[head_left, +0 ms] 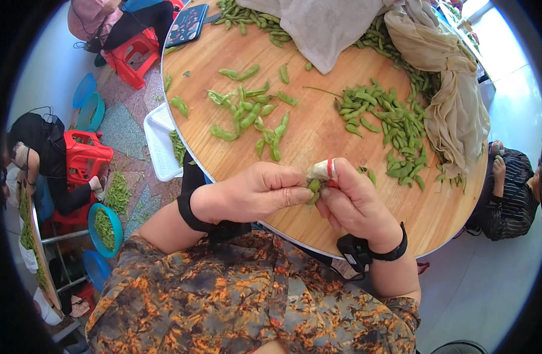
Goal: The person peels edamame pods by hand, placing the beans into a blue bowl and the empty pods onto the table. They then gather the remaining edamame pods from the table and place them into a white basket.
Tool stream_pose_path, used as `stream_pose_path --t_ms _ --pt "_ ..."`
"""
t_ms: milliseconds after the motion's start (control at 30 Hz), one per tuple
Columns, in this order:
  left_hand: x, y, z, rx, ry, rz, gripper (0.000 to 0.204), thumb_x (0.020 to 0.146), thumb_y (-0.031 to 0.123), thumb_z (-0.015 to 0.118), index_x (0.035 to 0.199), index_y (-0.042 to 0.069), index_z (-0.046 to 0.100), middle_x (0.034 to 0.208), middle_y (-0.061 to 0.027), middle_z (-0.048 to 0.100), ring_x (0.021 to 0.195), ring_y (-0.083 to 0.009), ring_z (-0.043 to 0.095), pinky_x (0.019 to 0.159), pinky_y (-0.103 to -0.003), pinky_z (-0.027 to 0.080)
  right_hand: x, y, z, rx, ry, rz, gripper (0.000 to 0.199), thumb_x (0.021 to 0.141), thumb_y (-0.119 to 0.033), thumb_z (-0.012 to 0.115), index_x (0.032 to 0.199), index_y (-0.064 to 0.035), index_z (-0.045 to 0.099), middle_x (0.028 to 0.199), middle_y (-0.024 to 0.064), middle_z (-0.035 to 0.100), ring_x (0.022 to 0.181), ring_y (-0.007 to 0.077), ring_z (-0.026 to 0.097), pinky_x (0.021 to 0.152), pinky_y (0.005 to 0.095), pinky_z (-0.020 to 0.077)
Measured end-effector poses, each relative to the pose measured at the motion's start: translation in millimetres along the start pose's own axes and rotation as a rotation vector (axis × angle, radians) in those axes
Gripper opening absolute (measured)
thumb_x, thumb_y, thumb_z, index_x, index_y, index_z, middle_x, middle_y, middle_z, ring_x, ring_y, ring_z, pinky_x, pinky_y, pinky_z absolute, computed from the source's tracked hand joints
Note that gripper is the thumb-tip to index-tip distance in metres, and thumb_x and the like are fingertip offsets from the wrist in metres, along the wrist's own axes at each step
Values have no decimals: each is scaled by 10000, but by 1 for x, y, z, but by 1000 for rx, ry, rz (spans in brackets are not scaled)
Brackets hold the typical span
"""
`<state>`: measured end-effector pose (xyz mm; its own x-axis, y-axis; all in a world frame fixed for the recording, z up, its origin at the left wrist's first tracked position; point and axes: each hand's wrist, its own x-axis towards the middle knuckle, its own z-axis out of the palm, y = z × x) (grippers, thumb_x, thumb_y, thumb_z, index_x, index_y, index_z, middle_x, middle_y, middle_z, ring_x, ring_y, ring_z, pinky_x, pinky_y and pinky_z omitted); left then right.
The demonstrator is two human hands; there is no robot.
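1. Left grip (256, 192): thumb and fingertips pinched the green pod (313, 190) from its left. Right grip (360, 209): pinched the same pod from its right. Both occupied, probably so one could brace against the other.
2. Pod sat between my two grips, above the near part of the table (427, 215). Likely there for short reach and a straight look down. Fingers hid part of it; couldn't tell if the shell was split.
3. White finger wrap (319, 170) with a red band sat at the top of the right grip, just beside the pod. I read it as fingertip protection.
4. Loose pods (248, 118) lay thinly scattered ahead-left of my grips; a denser pod heap (392, 127) lay ahead-right. Looked like separate lots, both within reach.
5. Beige cloth (457, 112) was bunched beyond the heap, right of my grips; white cloth (327, 29) lay far ahead. Probably covers for the pods there.
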<state>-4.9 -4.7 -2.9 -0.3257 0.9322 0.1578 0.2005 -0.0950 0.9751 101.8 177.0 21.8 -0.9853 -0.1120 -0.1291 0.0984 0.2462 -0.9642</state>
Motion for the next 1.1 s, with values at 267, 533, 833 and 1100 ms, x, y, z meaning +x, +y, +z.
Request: stream_pose_path --t_ms 267,533,833,1100 --pt "8 9 7 -485 76 -396 254 930 240 566 788 30 566 671 22 513 566 -73 440 503 -223 350 2 -4 0 446 68 115 142 939 -41 396 1037 -72 494 610 -28 479 432 21 423 374 159 339" --pt "2 2 4 168 127 -157 277 877 227 632 760 -9 547 625 -62 539 568 -106 497 509 -285 405 5 15 18 -398 365 -265 171 838 -52 566 986 -49 480 676 167 556 587 346 603 506 383 465" --pt "-7 -3 -1 -296 -21 -244 224 955 149 439 865 -4 575 745 -23 600 702 -95 546 642 -248 438 10 14 26 97 107 -9 119 878 -100 516 955 -42 445 701 197 568 591 397 574 498 393 459" --pt "7 0 -12 -1034 602 -539 149 926 140 448 975 24 528 673 15 471 488 -55 375 421 -194 288 -18 18 -50 -911 447 83 189 815 -107 568 941 -24 453 742 184 586 704 370 585 597 434 469"
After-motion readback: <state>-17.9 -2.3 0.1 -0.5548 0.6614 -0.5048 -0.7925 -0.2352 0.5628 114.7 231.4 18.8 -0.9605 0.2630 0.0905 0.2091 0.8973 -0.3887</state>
